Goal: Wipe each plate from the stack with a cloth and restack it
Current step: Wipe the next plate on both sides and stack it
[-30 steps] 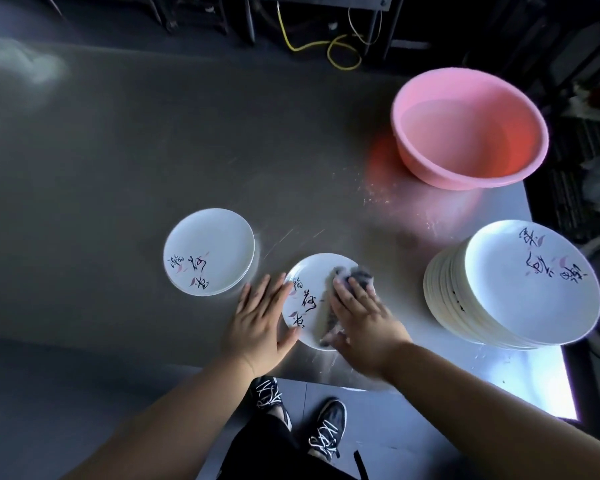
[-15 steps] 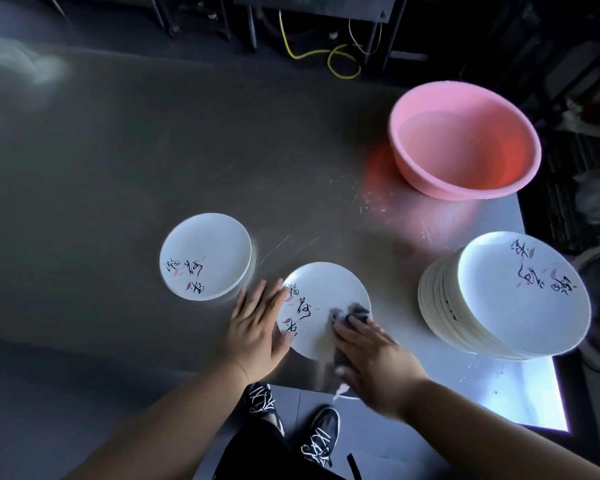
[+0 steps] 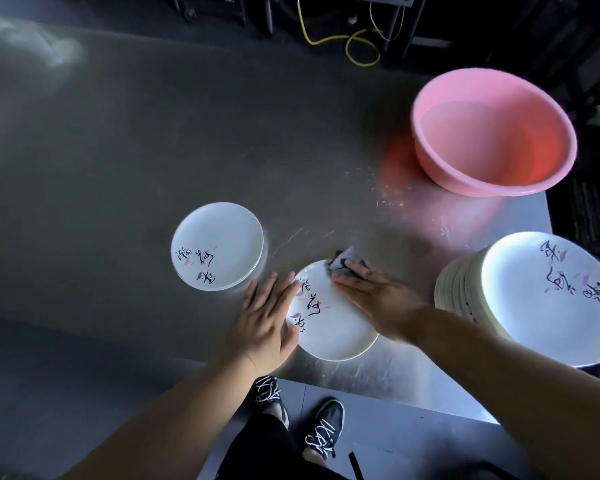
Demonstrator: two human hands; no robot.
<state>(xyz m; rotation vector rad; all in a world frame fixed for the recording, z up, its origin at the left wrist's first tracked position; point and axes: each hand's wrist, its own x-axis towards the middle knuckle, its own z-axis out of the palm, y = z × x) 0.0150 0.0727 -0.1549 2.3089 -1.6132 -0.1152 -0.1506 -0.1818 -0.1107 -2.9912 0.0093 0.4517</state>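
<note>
Looking down at the metal table (image 3: 125, 140), I see the plate (image 3: 329, 323) being wiped lying flat near the front edge, between the two stacks. It is white and round, with dark brush-style writing and small pink leaf marks along its left side. My left hand (image 3: 262, 323) rests flat, fingers straight and spread, its fingertips touching the plate's left rim to steady it. My right hand (image 3: 378, 299) presses the grey cloth (image 3: 343, 263) down with straight fingers at the plate's far rim; part of the cloth sticks out past the edge onto the table. Neither hand is clenched round anything.

To the left sits a low stack of wiped plates (image 3: 219, 245), well apart from the tall stack of plates (image 3: 520, 296) on the right, which leans toward the table's right edge. A pink basin (image 3: 492, 133) stands at the far right.

Half a second ago the cloth was at the plate's right near side; it has since swept up to the far rim, and my right hand now lies across the plate.
</note>
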